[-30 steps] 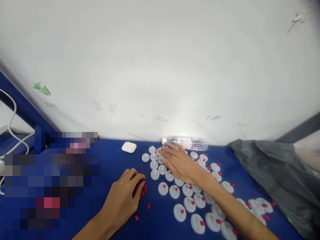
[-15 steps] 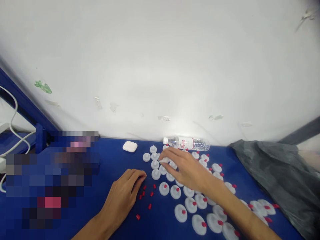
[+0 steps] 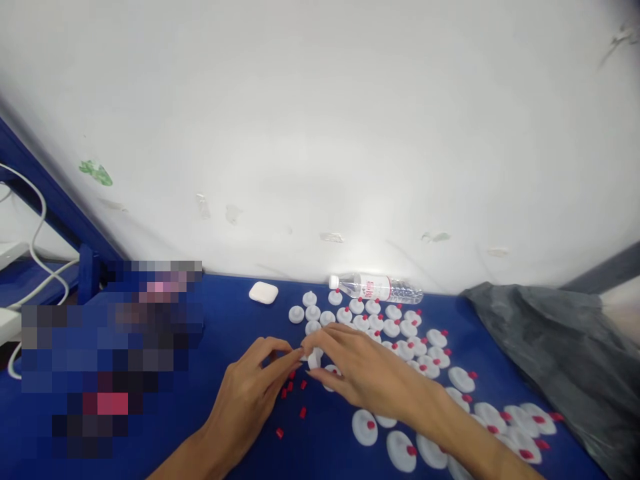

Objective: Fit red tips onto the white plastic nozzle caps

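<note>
My right hand (image 3: 365, 375) holds a small white plastic cap (image 3: 314, 359) pinched between thumb and fingers, over the blue table (image 3: 220, 327). My left hand (image 3: 250, 393) meets it, fingertips pinched together at the cap; what they hold is too small to make out. A few loose red plugs (image 3: 295, 393) lie on the table just under both hands. Several white caps with red plugs (image 3: 400, 333) are spread in rows to the right and behind.
A clear water bottle (image 3: 377, 289) lies on its side by the white wall. A white earbud case (image 3: 263, 293) sits left of the caps. A grey plastic bag (image 3: 550, 347) fills the right side. White cables (image 3: 35, 267) hang at far left.
My right hand picked a white cap from the far rows and drew it back toward me. My left hand lifted off the red plugs and came up to meet the cap.
</note>
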`<state>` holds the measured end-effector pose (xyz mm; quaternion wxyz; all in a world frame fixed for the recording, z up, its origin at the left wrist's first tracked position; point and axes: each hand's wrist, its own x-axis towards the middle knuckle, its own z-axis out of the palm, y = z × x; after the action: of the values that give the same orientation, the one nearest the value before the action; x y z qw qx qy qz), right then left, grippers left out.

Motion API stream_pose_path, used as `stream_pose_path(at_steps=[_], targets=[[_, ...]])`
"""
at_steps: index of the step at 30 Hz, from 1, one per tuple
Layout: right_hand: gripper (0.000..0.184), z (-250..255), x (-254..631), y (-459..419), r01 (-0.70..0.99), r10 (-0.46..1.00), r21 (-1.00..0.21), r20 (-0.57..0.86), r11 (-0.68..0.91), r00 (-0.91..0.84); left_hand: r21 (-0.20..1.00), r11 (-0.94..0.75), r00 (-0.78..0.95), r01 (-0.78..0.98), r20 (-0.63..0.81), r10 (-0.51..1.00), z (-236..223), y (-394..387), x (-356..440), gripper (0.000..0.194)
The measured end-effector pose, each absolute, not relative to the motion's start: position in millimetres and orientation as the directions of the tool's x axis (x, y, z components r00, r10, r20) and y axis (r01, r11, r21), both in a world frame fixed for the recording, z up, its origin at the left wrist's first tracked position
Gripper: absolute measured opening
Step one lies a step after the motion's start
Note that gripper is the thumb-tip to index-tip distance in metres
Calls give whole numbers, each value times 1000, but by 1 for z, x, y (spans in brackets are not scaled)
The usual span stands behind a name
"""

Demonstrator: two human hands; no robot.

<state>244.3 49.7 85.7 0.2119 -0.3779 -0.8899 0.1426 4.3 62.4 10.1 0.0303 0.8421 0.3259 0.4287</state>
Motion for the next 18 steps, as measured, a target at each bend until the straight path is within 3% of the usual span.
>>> stream_pose_path(at_steps=[9, 18], targets=[[25, 83, 249, 52, 603, 736, -427, 310, 673, -602, 384, -776, 388, 500, 702, 597, 5, 63, 4, 24], [13, 81, 244, 48, 513, 726, -533, 341, 673, -597, 437, -758, 354, 484, 694, 627, 10, 61, 6, 21]])
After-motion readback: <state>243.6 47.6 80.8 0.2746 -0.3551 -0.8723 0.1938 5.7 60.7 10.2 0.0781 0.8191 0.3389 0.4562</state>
